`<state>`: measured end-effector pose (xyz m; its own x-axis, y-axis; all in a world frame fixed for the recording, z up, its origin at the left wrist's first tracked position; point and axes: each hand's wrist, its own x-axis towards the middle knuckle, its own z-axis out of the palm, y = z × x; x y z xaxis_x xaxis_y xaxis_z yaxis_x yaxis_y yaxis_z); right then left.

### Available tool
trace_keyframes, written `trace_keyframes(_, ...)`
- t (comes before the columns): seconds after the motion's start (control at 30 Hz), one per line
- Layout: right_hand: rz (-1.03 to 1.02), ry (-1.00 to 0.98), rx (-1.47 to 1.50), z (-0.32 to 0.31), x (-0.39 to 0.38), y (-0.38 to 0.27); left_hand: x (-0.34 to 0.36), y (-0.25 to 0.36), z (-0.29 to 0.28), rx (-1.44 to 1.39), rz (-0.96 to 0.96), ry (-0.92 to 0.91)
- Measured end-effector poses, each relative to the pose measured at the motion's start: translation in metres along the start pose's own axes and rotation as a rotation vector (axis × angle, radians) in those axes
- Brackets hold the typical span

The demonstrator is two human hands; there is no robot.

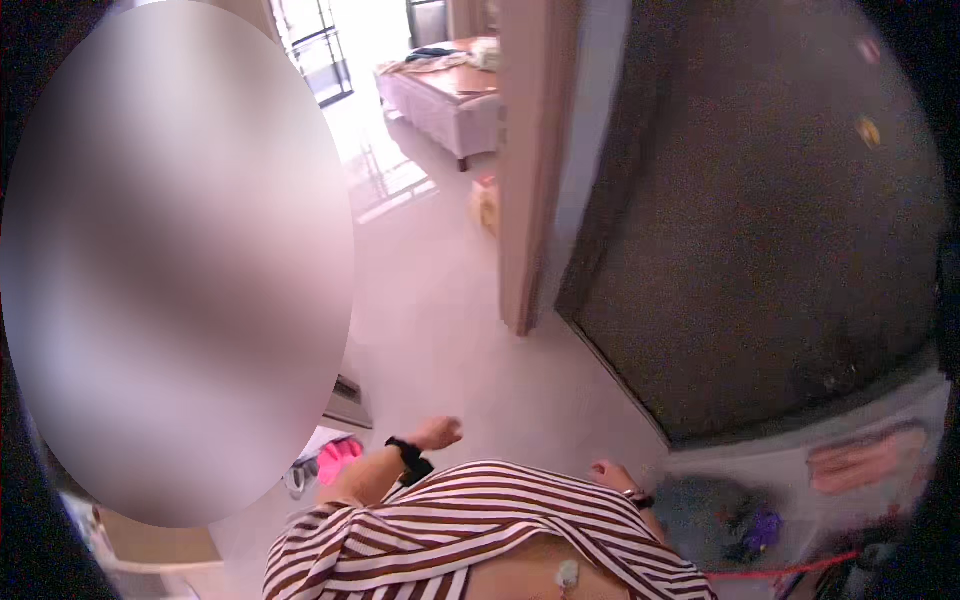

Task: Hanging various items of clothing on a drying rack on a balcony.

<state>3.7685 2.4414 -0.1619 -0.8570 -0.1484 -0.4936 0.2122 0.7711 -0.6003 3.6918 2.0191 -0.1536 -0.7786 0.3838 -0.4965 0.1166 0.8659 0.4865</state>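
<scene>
My left hand (438, 433) hangs low in the middle of the head view, over the pale floor, with a black band on its wrist. It holds nothing and its fingers are loosely curled. My right hand (608, 472) shows only partly above my striped shirt, near a dark grey wall panel (760, 220). It is blurred, and I see nothing in it. My red and white striped shirt (480, 530) fills the lower middle.
A wooden door frame edge (525, 170) stands ahead, with a bright room and a pale table (445, 95) beyond it. A pink object (338, 460) lies on the floor at my left. A grey bundle (715, 520) sits on a white surface at lower right.
</scene>
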Motion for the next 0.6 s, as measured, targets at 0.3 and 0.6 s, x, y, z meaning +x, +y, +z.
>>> trace_keyframes(0.3,0.257,-0.18,-0.231,0.043,0.074,-0.013,-0.154,-0.187,0.108,-0.101,-0.39,-0.143)
trace_keyframes(0.6,0.242,-0.4,-0.447,0.039,0.266,-0.022,0.009,-0.273,0.128,-0.459,-0.498,0.057)
